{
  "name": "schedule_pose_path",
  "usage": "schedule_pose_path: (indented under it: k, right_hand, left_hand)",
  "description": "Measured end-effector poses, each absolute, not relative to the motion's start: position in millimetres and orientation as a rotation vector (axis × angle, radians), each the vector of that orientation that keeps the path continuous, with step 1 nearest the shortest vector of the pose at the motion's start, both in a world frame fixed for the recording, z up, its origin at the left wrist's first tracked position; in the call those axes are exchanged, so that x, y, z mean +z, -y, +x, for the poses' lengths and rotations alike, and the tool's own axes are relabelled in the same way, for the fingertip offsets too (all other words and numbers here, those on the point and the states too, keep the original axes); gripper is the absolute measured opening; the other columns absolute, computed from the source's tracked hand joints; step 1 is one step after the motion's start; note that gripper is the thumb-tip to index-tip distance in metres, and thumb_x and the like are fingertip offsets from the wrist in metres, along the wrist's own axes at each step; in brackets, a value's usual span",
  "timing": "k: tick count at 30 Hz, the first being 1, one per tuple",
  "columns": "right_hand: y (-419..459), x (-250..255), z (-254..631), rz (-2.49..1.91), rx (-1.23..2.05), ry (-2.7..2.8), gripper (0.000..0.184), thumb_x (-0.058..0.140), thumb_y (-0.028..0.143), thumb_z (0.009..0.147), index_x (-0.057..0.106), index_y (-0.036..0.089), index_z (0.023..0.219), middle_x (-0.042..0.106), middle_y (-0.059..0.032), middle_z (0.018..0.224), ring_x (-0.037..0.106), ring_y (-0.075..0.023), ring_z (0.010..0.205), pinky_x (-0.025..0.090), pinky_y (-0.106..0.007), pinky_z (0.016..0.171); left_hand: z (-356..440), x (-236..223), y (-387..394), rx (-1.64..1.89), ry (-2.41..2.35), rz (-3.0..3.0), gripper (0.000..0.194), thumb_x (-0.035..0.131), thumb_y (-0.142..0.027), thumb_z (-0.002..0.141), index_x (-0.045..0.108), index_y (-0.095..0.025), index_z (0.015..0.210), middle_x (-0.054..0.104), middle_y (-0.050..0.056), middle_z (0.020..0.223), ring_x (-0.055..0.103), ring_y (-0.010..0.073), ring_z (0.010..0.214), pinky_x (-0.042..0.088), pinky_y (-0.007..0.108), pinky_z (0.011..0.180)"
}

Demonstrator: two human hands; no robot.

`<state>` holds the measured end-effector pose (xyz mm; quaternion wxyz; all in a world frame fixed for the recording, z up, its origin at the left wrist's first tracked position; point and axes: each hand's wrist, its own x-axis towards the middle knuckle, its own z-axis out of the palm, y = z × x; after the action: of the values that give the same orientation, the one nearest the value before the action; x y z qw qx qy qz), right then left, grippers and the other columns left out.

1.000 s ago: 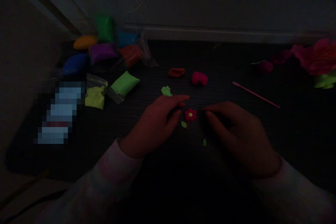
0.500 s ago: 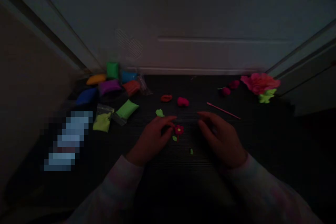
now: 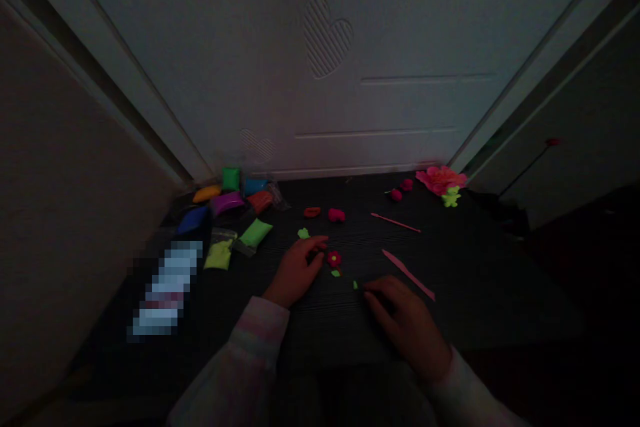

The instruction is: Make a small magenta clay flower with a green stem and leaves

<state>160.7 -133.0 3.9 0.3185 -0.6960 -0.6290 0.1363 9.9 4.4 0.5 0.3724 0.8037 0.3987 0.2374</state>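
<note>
A small clay flower (image 3: 335,258), red with a yellow centre, a thin stem and a green leaf (image 3: 336,273), lies on the dark table. Just left of it rests my left hand (image 3: 299,268), fingers apart and holding nothing. My right hand (image 3: 403,320) is lower right, thumb and forefinger slightly parted, their tips just beside a small green clay piece (image 3: 355,285). A flat pink modelling knife (image 3: 409,275) lies beyond the right hand. Past my left fingers is a light green clay lump (image 3: 303,233); behind are an orange-red clay piece (image 3: 313,212) and a pink clay lump (image 3: 337,215).
Bags of coloured clay, such as a light green bag (image 3: 255,234) and a purple bag (image 3: 227,203), lie at left by a blurred-out item (image 3: 167,290). A thin pink stick (image 3: 396,222) and a large pink flower (image 3: 441,179) are at right. A white door (image 3: 240,47) stands behind.
The view has shifted, showing more of the door. My right hand has moved down toward the small green piece, uncovering the pink modelling knife. My left hand stays beside the flower.
</note>
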Motion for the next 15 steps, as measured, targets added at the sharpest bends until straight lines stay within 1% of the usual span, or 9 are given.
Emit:
schedule_pose_path:
  k: [3,6,11,15]
  right_hand:
    - [129.9,-3.2,157.6,-1.872,0.301,1.658,0.018,0.045,0.023,0.081,0.059,0.019,0.091,0.063,-0.0062,0.085,0.059,-0.0176,0.081,0.048,-0.033,0.072]
    - [124.4,-6.0,155.9,-1.907,0.246,1.687,0.021,0.046,0.026,0.081,0.059,0.018,0.094,0.063,-0.0067,0.084,0.059,-0.0184,0.079,0.047,-0.034,0.071]
    - [119.6,-5.7,152.6,-1.934,0.161,1.752,0.018,0.047,0.028,0.080,0.062,0.018,0.084,0.062,-0.0056,0.078,0.058,-0.0185,0.075,0.044,-0.033,0.068]
    - [125.5,-5.6,147.9,-1.923,0.129,1.800,0.015,0.049,0.030,0.079,0.061,0.020,0.078,0.062,-0.0039,0.077,0.057,-0.0175,0.074,0.042,-0.032,0.066]
  left_hand:
    - [8.7,0.4,-3.8,0.665,-1.051,2.040,0.029,0.047,-0.018,0.076,0.056,-0.018,0.103,0.064,0.004,0.092,0.058,0.0135,0.079,0.046,0.026,0.068]
    - [8.2,-0.2,-3.8,0.731,-1.099,2.015,0.027,0.047,-0.018,0.076,0.057,-0.017,0.100,0.064,0.004,0.090,0.058,0.0137,0.075,0.047,0.027,0.067]
    - [4.3,3.9,4.3,0.815,-1.148,1.973,0.024,0.045,-0.019,0.078,0.057,-0.016,0.098,0.063,0.006,0.092,0.059,0.0142,0.082,0.047,0.027,0.073]
    - [-7.5,12.0,27.7,0.856,-1.185,1.943,0.023,0.044,-0.022,0.080,0.056,-0.016,0.099,0.062,0.006,0.094,0.059,0.0142,0.085,0.047,0.027,0.074]
